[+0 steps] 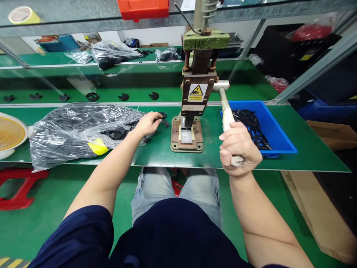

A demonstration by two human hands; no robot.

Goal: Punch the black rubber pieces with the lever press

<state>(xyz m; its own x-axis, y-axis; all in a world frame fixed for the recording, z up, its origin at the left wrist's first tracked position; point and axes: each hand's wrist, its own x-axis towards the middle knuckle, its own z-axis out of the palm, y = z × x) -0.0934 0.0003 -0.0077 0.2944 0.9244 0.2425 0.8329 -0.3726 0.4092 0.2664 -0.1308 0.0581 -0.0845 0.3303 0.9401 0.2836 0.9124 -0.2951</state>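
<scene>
A hand press (195,93) with a yellow warning label stands on the green bench (306,156). My right hand (240,149) is closed round its long lever handle (226,111), pulled down toward me. My left hand (149,123) reaches left of the press and pinches a small black part (164,118) at the mouth of a clear plastic bag (78,130) full of black parts. The press base (186,136) holds a pale block under the ram.
A blue bin (279,130) with black parts sits right of the press. Several black parts lie on the conveyor belt (122,96) behind. More bags rest on the far shelf. A fan (11,134) is at the left edge, a red stool below.
</scene>
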